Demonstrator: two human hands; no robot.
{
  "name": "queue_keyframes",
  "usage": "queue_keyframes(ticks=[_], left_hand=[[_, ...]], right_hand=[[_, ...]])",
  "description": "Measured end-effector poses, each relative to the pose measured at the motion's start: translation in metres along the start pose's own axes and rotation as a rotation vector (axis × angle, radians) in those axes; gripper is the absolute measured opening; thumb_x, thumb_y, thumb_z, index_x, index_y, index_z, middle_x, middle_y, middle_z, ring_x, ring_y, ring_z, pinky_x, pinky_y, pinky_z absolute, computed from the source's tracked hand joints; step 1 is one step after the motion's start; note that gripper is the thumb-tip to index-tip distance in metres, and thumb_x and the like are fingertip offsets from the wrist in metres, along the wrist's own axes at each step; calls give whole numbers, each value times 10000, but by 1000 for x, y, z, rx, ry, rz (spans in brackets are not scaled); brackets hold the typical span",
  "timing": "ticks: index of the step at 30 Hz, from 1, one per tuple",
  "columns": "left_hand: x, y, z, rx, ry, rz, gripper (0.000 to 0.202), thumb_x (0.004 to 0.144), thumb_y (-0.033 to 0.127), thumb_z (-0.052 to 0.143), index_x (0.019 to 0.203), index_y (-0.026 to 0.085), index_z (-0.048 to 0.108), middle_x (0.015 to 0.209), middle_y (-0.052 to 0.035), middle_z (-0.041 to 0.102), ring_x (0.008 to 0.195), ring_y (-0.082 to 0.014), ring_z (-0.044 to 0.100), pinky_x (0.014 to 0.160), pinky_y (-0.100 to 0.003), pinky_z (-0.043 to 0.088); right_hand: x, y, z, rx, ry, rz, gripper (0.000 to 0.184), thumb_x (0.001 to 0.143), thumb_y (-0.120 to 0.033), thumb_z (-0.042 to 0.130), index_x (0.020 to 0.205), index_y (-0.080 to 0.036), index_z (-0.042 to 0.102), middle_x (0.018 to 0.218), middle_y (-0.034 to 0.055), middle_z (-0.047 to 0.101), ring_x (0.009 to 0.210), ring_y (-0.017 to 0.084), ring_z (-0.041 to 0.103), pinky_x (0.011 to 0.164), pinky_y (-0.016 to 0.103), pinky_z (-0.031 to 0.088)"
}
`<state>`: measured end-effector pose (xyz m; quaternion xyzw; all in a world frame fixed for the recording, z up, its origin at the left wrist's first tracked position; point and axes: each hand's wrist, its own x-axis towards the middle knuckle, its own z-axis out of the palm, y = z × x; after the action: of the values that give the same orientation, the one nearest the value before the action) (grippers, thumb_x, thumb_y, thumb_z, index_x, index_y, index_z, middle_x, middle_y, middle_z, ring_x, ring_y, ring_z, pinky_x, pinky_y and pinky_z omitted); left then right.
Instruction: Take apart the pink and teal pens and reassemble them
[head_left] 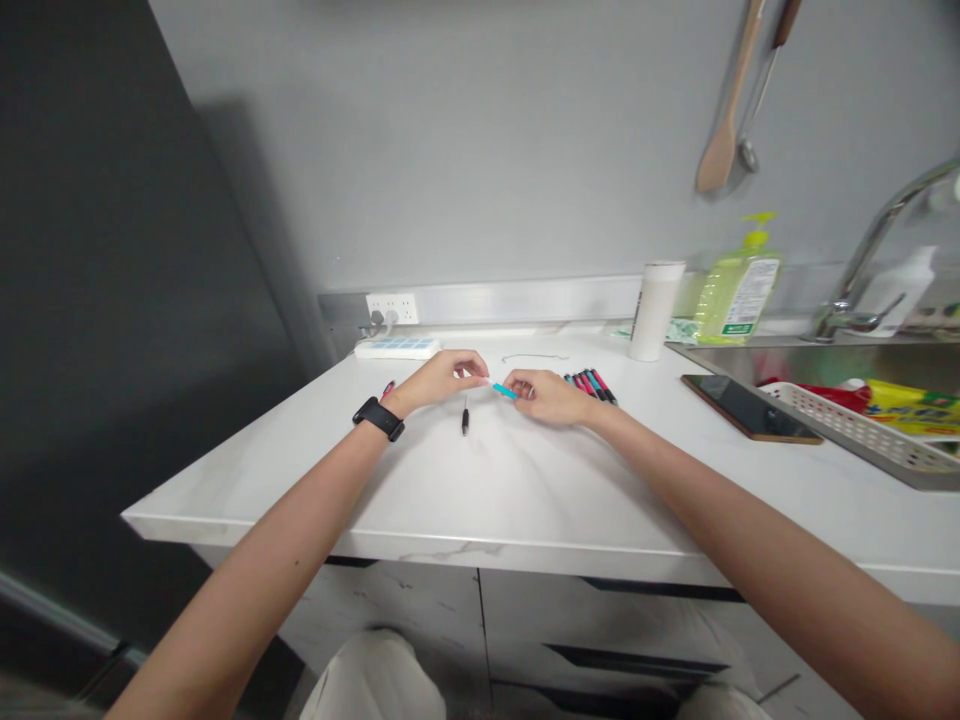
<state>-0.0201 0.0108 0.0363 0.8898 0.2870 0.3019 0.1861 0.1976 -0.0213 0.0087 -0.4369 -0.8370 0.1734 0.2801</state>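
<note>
Between the fingers of my right hand [546, 396] is a bright blue pen barrel [504, 391], held above the white countertop and pointing left. My left hand [448, 378], with a black watch on its wrist, pinches a small whitish pen part [487, 381] right at the barrel's left end. Whether the two parts are joined I cannot tell. Below my hands lies a black pen piece [465, 420] with a thin stem. Several pens [592, 386] in red, teal and black lie in a row behind my right hand. A red-and-black pen [388, 389] is partly hidden by my left wrist.
At the back left are a power strip [397, 348] and a wall socket [393, 308]. A thin wire-like strand [535, 356] lies behind my hands. To the right stand a white cylinder [655, 310], a soap bottle [739, 285], a phone [750, 408] and the sink [735, 358].
</note>
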Motion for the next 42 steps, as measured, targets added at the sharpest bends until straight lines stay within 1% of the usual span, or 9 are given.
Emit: queue_keyframes(ticks=[7,10,14,17,24,29,33,36,42], left_hand=[[0,0,1,-15,-21,10,176,790,330,630,813,160,669,824,-29,678,767,-130,566,741,-270,410],[0,0,0,-18,-17,6,184,800,330,617,838,164,686,845,-36,689,782,-135,574,748,-274,413],[0,-1,0,-57,13,-1,210,812,341,602,869,161,694,877,-49,697,799,-141,591,770,-285,426],[1,0,-1,-116,35,-6,224,800,355,617,860,152,689,879,-58,696,809,-146,605,781,-291,440],[0,6,-4,-210,71,-22,248,756,378,660,811,136,682,838,-58,684,789,-146,603,777,-293,456],[0,9,-3,-223,62,-48,255,748,382,669,793,131,675,798,-46,671,759,-136,591,760,-288,456],[-1,11,-3,-246,59,-44,256,751,382,664,827,137,667,870,-58,680,806,-144,603,797,-306,459],[-1,11,-3,-283,62,-38,260,742,375,677,846,138,655,899,-64,678,830,-145,608,819,-315,458],[-1,11,-3,-358,80,-47,269,707,360,720,820,132,632,855,-51,667,804,-137,609,821,-321,454]], right_hand=[[-1,0,0,44,5,-29,245,722,-103,526,936,-174,622,793,14,618,725,137,553,696,250,420],[0,-1,1,112,9,-35,231,720,-105,538,926,-170,620,770,5,613,708,129,550,686,248,424],[4,0,3,308,-19,10,187,706,-139,591,890,-166,613,714,-12,598,660,117,548,654,245,432],[6,0,3,500,-65,50,182,681,-165,644,860,-170,615,736,-10,616,669,113,567,654,241,439],[0,-10,-4,763,-162,75,278,666,-194,682,928,-177,593,787,15,680,689,133,624,697,278,475],[-3,-13,-6,811,-190,70,327,664,-207,694,971,-178,586,804,19,682,695,148,649,719,301,493],[-4,-11,-6,815,-182,81,353,653,-195,705,989,-180,598,817,16,663,714,145,644,731,299,497],[-5,-12,-7,803,-160,111,327,650,-182,706,964,-177,613,826,13,641,722,138,636,715,280,497],[-7,-18,-9,812,-170,139,275,637,-178,717,890,-171,609,805,3,622,702,130,628,695,278,505]])
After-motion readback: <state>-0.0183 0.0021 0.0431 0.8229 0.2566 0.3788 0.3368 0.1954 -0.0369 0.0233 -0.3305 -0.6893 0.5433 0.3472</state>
